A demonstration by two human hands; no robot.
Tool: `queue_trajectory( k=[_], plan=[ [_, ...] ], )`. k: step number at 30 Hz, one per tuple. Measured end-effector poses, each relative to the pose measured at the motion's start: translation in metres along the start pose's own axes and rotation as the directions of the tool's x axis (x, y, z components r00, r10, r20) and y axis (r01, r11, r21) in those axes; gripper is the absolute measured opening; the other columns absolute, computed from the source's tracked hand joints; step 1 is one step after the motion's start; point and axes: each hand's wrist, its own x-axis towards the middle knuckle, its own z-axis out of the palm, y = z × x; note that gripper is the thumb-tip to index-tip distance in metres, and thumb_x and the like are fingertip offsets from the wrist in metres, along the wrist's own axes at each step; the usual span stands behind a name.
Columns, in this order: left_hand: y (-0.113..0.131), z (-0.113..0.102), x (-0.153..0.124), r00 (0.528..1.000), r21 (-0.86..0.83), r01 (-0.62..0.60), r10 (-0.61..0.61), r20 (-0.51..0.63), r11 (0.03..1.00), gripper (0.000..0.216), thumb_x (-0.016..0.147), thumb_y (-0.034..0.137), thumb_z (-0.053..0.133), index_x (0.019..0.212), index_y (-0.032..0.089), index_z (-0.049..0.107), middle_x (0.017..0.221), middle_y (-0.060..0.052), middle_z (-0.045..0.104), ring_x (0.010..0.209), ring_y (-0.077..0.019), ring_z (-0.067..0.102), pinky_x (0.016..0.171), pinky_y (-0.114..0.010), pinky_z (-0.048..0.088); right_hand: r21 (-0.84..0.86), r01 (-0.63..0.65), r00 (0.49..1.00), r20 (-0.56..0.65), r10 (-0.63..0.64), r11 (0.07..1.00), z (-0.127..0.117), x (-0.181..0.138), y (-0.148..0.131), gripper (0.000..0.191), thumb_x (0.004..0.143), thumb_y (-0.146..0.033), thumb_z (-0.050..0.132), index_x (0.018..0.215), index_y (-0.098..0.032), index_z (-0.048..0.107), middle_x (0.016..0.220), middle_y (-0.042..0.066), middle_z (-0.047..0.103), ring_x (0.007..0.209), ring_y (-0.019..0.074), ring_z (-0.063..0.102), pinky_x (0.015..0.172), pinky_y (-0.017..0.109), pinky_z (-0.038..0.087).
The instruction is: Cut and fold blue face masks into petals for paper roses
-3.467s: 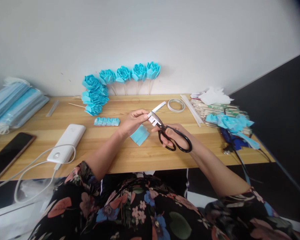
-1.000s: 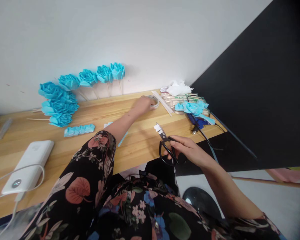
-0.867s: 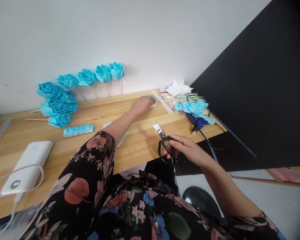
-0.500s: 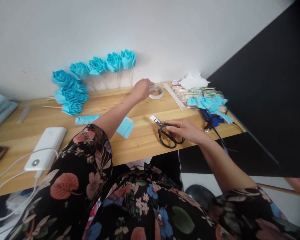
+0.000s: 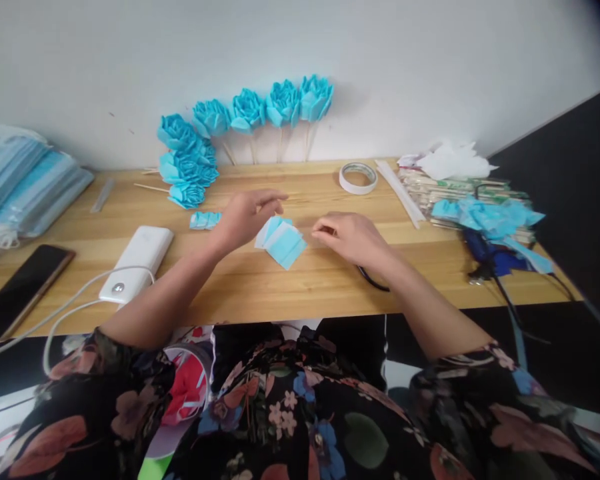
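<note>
My left hand point(image 5: 247, 215) hovers over the table with fingers stretched forward and apart, nothing visible in them. Just right of it lies a fanned pile of small blue and white fabric squares point(image 5: 286, 245). Beyond the pile's right edge is my right hand point(image 5: 350, 235), its fingers curled and thumb near the index finger, with no object showing at the tips. Part of a black scissors handle point(image 5: 373, 280) shows below the right hand; the rest is hidden. A pleated blue strip point(image 5: 204, 221) lies left of my left hand, partly covered by it.
Blue fabric roses point(image 5: 249, 110) on sticks lean on the wall, with more heaped at left. A tape roll point(image 5: 359, 188), white strips point(image 5: 400, 193), bundled sticks and blue scraps point(image 5: 490, 215) lie right. A power bank point(image 5: 136, 263), phone point(image 5: 25, 290) and face masks point(image 5: 27, 183) are left.
My left hand has left the tape roll and come back to the blue squares. My right hand has let go of the scissors and moved toward the squares. The view has swung left.
</note>
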Motion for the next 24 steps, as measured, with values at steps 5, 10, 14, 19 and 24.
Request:
queue_trajectory(
  k=[5, 10, 14, 19, 24],
  plan=[
    [-0.014, 0.013, -0.017, 0.996, 0.04, -0.029, 0.026, 0.088, 0.999, 0.036, 0.094, 0.023, 0.049, 0.119, 0.016, 0.074, 0.1, -0.007, 0.079, 0.082, -0.0154, 0.068, 0.078, -0.027, 0.05, 0.003, -0.019, 0.998, 0.063, 0.019, 1.0, 0.018, 0.023, -0.021, 0.014, 0.092, -0.03, 0.063, 0.1, -0.022, 0.071, 0.095, 0.003, 0.077, 0.085, 0.0201, 0.068, 0.068, 0.031, 0.041],
    [-0.025, 0.023, -0.021, 0.991, 0.069, 0.026, -0.035, 0.13, 0.997, 0.036, 0.094, 0.018, 0.048, 0.12, 0.016, 0.073, 0.101, -0.007, 0.079, 0.085, -0.0161, 0.069, 0.083, -0.028, 0.051, -0.07, -0.022, 0.994, 0.108, 0.029, 0.997, 0.033, 0.04, -0.021, 0.017, 0.088, -0.033, 0.067, 0.1, -0.021, 0.069, 0.095, 0.006, 0.076, 0.089, 0.0235, 0.067, 0.067, 0.032, 0.04],
    [-0.036, 0.028, -0.022, 0.993, 0.053, 0.042, -0.048, 0.105, 0.998, 0.038, 0.095, 0.019, 0.047, 0.125, 0.017, 0.071, 0.107, -0.008, 0.078, 0.096, -0.0201, 0.07, 0.09, -0.032, 0.051, 0.056, -0.027, 0.996, 0.09, 0.021, 0.998, 0.028, 0.046, -0.008, 0.006, 0.085, -0.025, 0.065, 0.081, -0.021, 0.067, 0.082, 0.002, 0.073, 0.074, 0.0177, 0.063, 0.064, 0.03, 0.037],
    [-0.045, 0.03, -0.023, 0.998, -0.142, 0.023, -0.015, 0.06, 0.99, 0.037, 0.097, 0.028, 0.048, 0.123, 0.017, 0.071, 0.121, -0.01, 0.075, 0.105, -0.0221, 0.069, 0.093, -0.034, 0.051, 0.564, 0.009, 1.0, -0.019, 0.002, 0.826, 0.012, 0.048, 0.004, 0.013, 0.079, -0.031, 0.07, 0.081, -0.02, 0.063, 0.072, -0.001, 0.069, 0.066, 0.0142, 0.06, 0.065, 0.028, 0.043],
    [-0.044, 0.03, -0.022, 0.984, -0.558, 0.106, -0.169, -0.062, 0.823, 0.059, 0.098, 0.058, 0.042, 0.126, 0.012, 0.068, 0.114, -0.016, 0.073, 0.084, -0.0185, 0.067, 0.07, -0.029, 0.053, 0.772, 0.069, 0.995, -0.102, 0.016, 0.632, 0.014, 0.055, -0.01, 0.029, 0.074, -0.03, 0.073, 0.099, -0.021, 0.063, 0.065, -0.006, 0.062, 0.061, 0.0119, 0.056, 0.062, 0.026, 0.044]
  ],
)
